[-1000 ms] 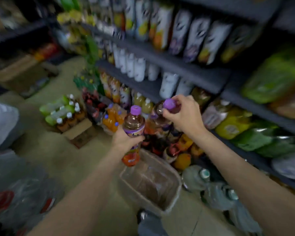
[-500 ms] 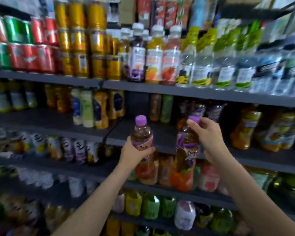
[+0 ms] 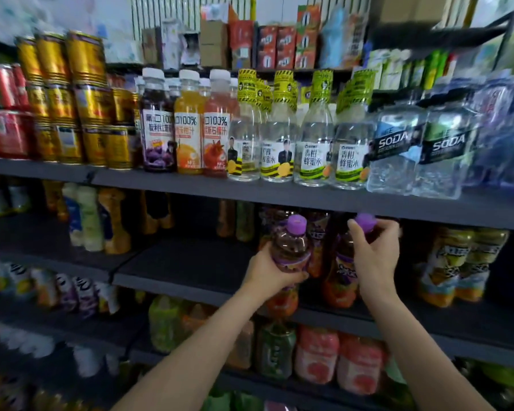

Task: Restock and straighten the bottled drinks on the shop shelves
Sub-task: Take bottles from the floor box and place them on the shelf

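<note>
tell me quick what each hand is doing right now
Left hand: grips a purple-capped bottle.
Right hand: holds a second purple-capped bottle near its cap.

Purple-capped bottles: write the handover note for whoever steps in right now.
Left hand grips the body of one purple-capped bottle, held at the front of the second shelf.
Right hand pinches the neck of a second purple-capped bottle beside it, at the same shelf.
Done: both bottles brought to the shelf.
Left: push them in by the matching bottles behind, let go, straighten the row; the bare stretch to the left may need stock.
</note>
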